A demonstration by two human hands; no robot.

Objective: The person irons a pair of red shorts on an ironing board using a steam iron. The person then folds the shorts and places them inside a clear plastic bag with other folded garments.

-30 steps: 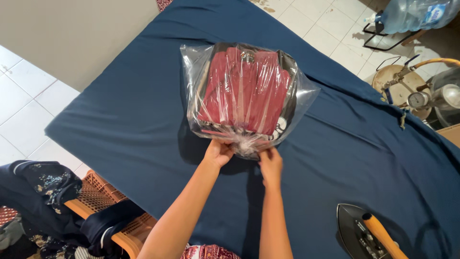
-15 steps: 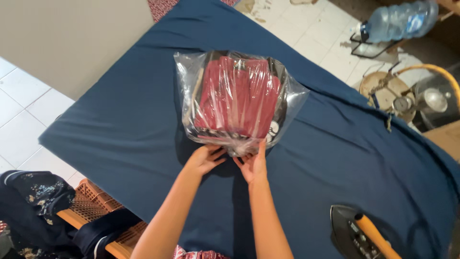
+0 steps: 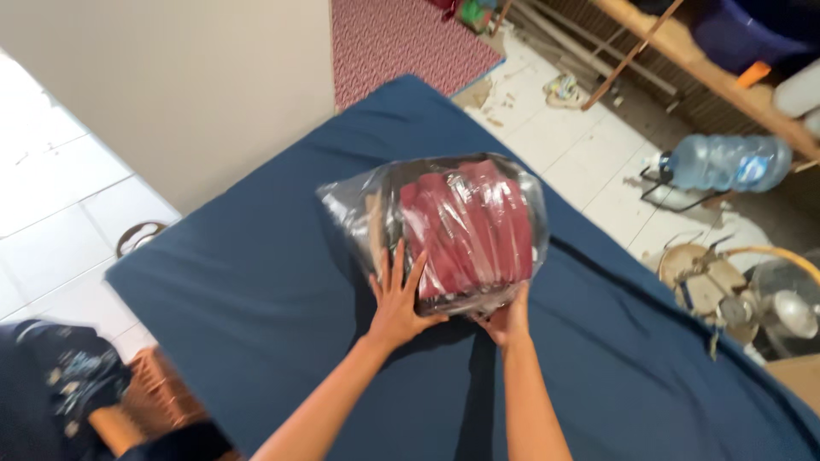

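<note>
- My left hand point(image 3: 397, 300) lies flat with the fingers spread wide, palm down on the near left part of the clear plastic bag point(image 3: 444, 230); the forearm runs up from the bottom edge of the view.
- That left grip is apart, pressing rather than clamping.
- My right hand point(image 3: 506, 320) sits at the bag's near right corner, knuckles up, fingers curled under or into the plastic edge; I cannot tell how firmly that grip closes, though it appears pinched on the bag.
- Both arms are stretched forward and nearly parallel, wrists close together.
- The clear plastic bag rests on the dark blue padded surface point(image 3: 256, 290), about the middle of it, rounded and puffy, shiny with wrinkles.
- Inside it is a folded red garment point(image 3: 470, 226) with darker trim at its left side.
- On the tiled floor to the right lies a large clear water bottle point(image 3: 726, 162) on its side, with a light blue label patch near its far end.
- Nearer, at the right edge, stands a fan point(image 3: 781, 307) with a wire cage.
- Beyond the surface lies a reddish patterned rug point(image 3: 401, 38).
- At lower left, dark clothing point(image 3: 60, 384) rests over a woven basket point(image 3: 162, 397).
</note>
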